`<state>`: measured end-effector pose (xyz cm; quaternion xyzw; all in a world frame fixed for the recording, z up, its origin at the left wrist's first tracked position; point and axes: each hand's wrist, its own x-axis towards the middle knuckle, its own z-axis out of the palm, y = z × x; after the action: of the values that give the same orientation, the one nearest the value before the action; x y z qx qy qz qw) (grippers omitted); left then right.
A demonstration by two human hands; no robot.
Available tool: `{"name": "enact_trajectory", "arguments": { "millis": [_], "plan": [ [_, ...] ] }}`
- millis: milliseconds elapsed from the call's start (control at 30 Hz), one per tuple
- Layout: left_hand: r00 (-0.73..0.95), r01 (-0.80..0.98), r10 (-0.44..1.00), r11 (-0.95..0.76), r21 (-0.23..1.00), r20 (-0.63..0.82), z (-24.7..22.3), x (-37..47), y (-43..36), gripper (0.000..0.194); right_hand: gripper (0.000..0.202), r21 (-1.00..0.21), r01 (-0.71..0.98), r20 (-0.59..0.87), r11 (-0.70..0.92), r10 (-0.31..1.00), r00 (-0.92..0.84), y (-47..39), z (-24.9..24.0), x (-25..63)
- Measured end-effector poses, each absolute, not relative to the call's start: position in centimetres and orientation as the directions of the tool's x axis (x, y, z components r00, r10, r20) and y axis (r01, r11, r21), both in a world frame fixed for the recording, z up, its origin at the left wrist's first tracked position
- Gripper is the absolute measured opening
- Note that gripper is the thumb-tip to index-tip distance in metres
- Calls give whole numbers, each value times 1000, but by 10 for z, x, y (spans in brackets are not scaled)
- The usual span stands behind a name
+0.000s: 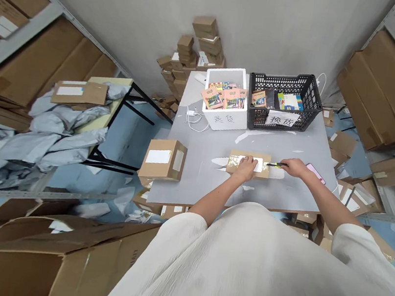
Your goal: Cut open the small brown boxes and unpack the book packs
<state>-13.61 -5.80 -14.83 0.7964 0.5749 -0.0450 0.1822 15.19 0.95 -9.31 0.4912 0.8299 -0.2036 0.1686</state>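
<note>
A small taped cardboard box [261, 172] with a white label lies flat on the grey table [202, 168] in front of me. My left hand [246, 167] presses on the label with its fingers spread a little, holding nothing. From the right, my right hand [293, 167] is closed around a yellow and black utility knife [275, 165]. The knife's front end reaches the right part of the box, by the label's edge. Whether the blade touches the tape is too small to tell.
At the table's back stand a white foam box [229, 122] of packets and a black crate [301, 121]. A larger carton [161, 162] sits at the left edge, a phone [315, 173] at the right. Shelves of cartons and grey parcels flank the table.
</note>
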Motion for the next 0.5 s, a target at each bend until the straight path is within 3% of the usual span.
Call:
{"name": "enact_trajectory", "arguments": {
  "millis": [133,233,400,500],
  "plan": [
    [321,927,906,-241,287,-276,-148,-135,-61,64,35,-146,845,-476,514,713,-515,24,-94,139],
    [321,928,902,-238,287,-290,-148,-135,-59,63,31,-209,861,-493,463,711,-502,30,-99,139],
    [315,929,897,-225,294,-309,-147,-137,-58,59,43,-537,837,-612,108,633,-474,18,-118,156],
    [316,926,897,-221,306,-309,-146,-137,-57,61,52,-655,754,-622,-53,605,-498,7,-131,167]
  ]
}}
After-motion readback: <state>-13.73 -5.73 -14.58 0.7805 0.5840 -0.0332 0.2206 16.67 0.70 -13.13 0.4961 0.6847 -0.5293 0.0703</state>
